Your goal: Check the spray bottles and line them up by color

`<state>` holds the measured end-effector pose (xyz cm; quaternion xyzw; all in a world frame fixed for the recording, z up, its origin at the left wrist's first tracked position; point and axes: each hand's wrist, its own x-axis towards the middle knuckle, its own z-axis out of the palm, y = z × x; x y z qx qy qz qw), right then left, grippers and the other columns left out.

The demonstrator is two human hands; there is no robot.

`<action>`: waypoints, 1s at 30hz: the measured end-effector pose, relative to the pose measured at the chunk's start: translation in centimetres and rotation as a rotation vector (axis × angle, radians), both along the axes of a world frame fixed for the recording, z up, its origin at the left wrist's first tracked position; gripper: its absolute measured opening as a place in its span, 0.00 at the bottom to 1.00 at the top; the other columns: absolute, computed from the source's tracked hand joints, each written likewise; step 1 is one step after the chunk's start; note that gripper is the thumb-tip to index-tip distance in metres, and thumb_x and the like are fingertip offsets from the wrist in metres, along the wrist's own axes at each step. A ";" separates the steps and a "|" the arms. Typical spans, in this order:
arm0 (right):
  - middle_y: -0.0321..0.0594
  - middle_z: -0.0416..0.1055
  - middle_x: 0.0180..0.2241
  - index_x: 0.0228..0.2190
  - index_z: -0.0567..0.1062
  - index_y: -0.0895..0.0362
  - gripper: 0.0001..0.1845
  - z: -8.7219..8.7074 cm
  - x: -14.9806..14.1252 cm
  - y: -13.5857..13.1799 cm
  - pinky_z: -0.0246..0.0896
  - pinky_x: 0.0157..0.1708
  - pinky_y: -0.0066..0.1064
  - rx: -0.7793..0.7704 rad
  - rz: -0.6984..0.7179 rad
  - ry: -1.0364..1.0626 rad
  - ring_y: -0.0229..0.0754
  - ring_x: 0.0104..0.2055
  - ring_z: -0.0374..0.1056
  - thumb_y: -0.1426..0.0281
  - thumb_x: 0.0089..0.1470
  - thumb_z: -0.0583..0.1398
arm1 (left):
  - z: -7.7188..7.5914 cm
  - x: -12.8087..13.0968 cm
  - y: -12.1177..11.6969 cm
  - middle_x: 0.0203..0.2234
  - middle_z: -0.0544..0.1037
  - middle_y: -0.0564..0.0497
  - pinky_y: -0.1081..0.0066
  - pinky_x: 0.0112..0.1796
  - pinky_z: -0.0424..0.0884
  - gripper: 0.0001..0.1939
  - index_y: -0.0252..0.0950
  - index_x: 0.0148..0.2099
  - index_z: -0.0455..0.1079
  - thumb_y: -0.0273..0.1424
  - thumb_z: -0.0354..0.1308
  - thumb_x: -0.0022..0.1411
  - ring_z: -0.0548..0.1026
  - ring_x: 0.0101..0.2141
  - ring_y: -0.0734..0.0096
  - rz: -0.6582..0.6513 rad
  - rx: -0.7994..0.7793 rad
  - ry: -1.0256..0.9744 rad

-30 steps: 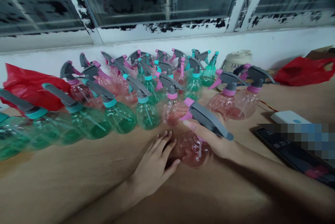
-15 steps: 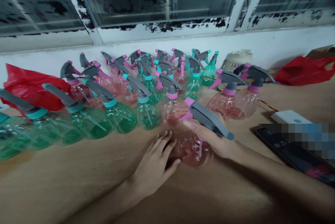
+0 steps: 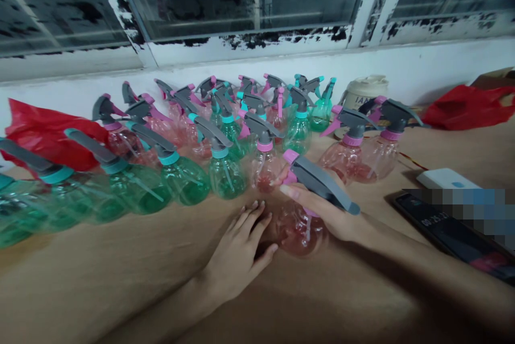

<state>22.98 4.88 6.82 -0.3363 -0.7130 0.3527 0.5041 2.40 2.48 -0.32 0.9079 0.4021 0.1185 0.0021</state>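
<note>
A pink see-through spray bottle (image 3: 300, 231) with a grey and pink trigger head (image 3: 319, 183) stands on the wooden table (image 3: 120, 279) in front of me. My right hand (image 3: 325, 210) is wrapped round its neck under the trigger head. My left hand (image 3: 241, 250) rests beside the bottle's left side, fingers stretched out and touching its body, holding nothing. Just behind stand several green and pink spray bottles (image 3: 225, 172) in rows.
Two pink spray bottles (image 3: 362, 153) stand apart at the right. A white tub (image 3: 364, 92) sits behind them. Red plastic bags lie at the far left (image 3: 44, 129) and far right (image 3: 466, 108). A dark phone (image 3: 446, 231) and a white box (image 3: 442, 178) lie right of my arm.
The bottle in my right hand has shifted very slightly; my hands otherwise keep their places.
</note>
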 end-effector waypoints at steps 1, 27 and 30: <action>0.31 0.68 0.27 0.31 0.70 0.53 0.04 0.0 0.0 0.0 0.61 0.31 0.31 -0.001 0.005 -0.008 0.37 0.32 0.67 0.66 0.55 0.60 | 0.0 0.0 0.0 0.59 0.64 0.40 0.52 0.56 0.59 0.23 0.33 0.60 0.60 0.39 0.50 0.67 0.60 0.59 0.53 0.000 0.001 -0.001; 0.32 0.68 0.26 0.28 0.69 0.53 0.08 -0.3 0.0 -0.2 0.62 0.33 0.31 0.046 -0.082 0.007 0.37 0.30 0.66 0.63 0.52 0.61 | 0.0 0.1 0.0 0.59 0.63 0.39 0.51 0.56 0.58 0.24 0.30 0.60 0.60 0.39 0.50 0.67 0.60 0.59 0.52 -0.003 -0.004 0.020; 0.32 0.67 0.26 0.29 0.69 0.53 0.07 -0.3 0.0 -0.2 0.62 0.31 0.31 0.034 -0.082 0.014 0.37 0.29 0.65 0.64 0.52 0.62 | -0.1 0.0 0.0 0.59 0.63 0.40 0.51 0.56 0.59 0.24 0.31 0.60 0.60 0.39 0.50 0.67 0.60 0.59 0.53 -0.004 -0.003 0.005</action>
